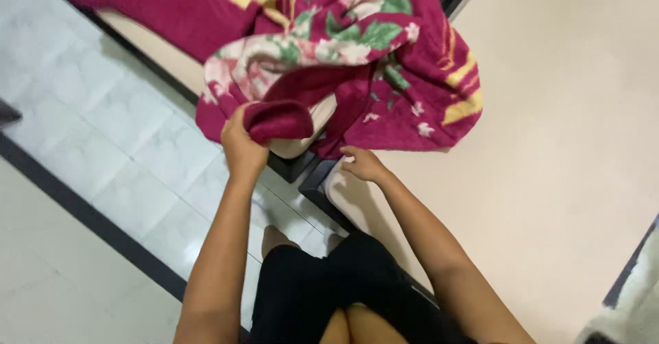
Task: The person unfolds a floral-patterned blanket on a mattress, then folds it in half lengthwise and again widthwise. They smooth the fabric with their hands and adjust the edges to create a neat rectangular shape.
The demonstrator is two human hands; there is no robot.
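At the corner of the bed (pixel 549 145), a magenta floral blanket (pixel 384 62) lies crumpled, its long side running from upper left toward the right, with one part hanging over the bed edge above the tiled floor (pixel 103 145). The left hand (pixel 241 145) is clamped on a bunched fold of the blanket just at this edge. The right hand (pixel 364 164) rests on the bed corner, fingers loosely apart, just below the blanket hem. Much bare mattress stays free to the right.

A home bedroom: floral magenta blanket (pixel 357 55) on a cream mattress (pixel 549 145), tiled floor (pixel 103 131).
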